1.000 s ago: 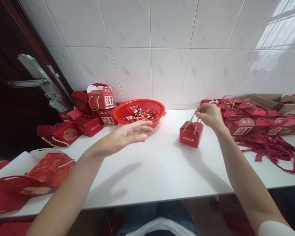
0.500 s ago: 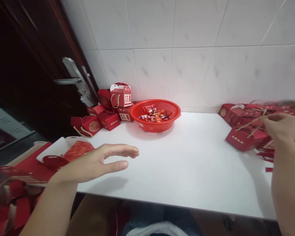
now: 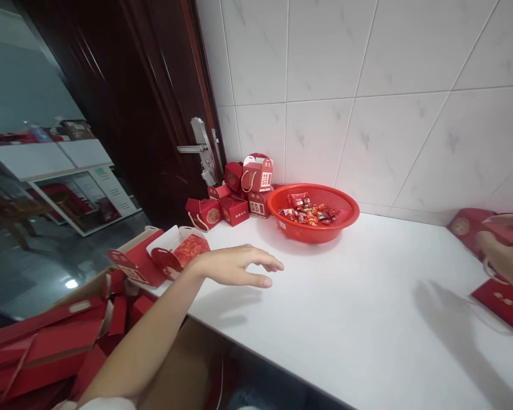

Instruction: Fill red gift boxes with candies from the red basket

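Note:
My left hand (image 3: pixel 239 266) hovers over the white table (image 3: pixel 346 319), thumb and fingers apart, holding nothing. Two unlidded red gift boxes, a patterned one (image 3: pixel 190 253) and a plain one (image 3: pixel 147 262), stand behind its wrist at the table's left edge. At the right border my right hand (image 3: pixel 507 253), partly cut off and blurred, has its thumb and fingers spread. Just below it lies a red box (image 3: pixel 507 302) with gold lettering and a cord handle. Another red box (image 3: pixel 465 228) is behind that hand, against the wall.
A red plastic basket (image 3: pixel 346 219) with wrapped candies (image 3: pixel 310 213) stands by the tiled wall. Left of it are stacked red gift boxes (image 3: pixel 256 173). Flattened red cartons (image 3: pixel 47 341) fill a cardboard box at lower left, near a dark door (image 3: pixel 154 85).
The view has swung left. My right hand, earlier at the cord handle of a red box, now has its fingers apart above the box. My left hand keeps its open pose.

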`<state>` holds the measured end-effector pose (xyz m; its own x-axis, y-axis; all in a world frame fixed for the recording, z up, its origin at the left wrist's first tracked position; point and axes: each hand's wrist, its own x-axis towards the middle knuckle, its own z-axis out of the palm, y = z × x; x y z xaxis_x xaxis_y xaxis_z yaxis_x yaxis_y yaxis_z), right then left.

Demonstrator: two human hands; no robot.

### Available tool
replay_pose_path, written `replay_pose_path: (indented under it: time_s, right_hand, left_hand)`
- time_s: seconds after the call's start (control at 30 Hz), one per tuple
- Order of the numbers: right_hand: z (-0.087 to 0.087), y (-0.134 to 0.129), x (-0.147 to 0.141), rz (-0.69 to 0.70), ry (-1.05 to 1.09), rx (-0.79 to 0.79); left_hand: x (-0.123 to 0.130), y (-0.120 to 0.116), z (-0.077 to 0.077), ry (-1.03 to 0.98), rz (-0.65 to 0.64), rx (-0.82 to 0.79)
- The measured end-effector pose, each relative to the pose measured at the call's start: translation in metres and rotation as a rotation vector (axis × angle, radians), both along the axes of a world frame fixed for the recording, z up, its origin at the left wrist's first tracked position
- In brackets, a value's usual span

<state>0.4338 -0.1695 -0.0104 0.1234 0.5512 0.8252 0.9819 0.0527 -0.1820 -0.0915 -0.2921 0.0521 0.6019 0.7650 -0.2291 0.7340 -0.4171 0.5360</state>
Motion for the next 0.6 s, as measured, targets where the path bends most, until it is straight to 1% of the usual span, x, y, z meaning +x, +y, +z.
replay_pose_path:
  time_s: [0.03,0.07,0.13,0.23,0.27,0.3,0.37,0.43,0.53,0.6]
  right_hand:
    - [0.001,-0.004,-0.027,0.081,-0.002,-0.012]
    - [0.000,-0.010,-0.055,0.201,-0.024,-0.029]
    - [-0.010,-0.024,-0.113,0.481,-0.098,-0.069]
    - [-0.040,-0.053,-0.188,0.878,-0.205,-0.173]
    - [-0.052,-0.063,-0.209,0.988,-0.228,-0.187]
    - [-0.063,-0.075,-0.227,1.070,-0.246,-0.220]
    - [-0.083,-0.097,-0.255,1.194,-0.281,-0.273]
    - [-0.095,-0.116,-0.275,1.266,-0.289,-0.352]
    - [-0.103,-0.134,-0.293,1.421,-0.315,-0.357]
    - [-0.104,-0.139,-0.298,1.474,-0.310,-0.344]
  left_hand:
    - [0.000,0.002,0.000,0.019,0.017,0.018]
    - [-0.001,0.004,0.001,0.039,0.030,0.036]
    - [-0.006,0.007,0.007,0.082,0.053,0.077]
    - [-0.023,0.014,0.024,0.162,0.129,0.182]
    - [-0.032,0.017,0.032,0.187,0.174,0.219]
    - [-0.042,0.021,0.039,0.199,0.228,0.254]
    - [-0.065,0.031,0.053,0.198,0.364,0.274]
    - [-0.089,0.040,0.064,0.171,0.508,0.292]
    - [-0.121,0.049,0.073,0.216,0.639,0.307]
    - [-0.141,0.050,0.073,0.272,0.689,0.269]
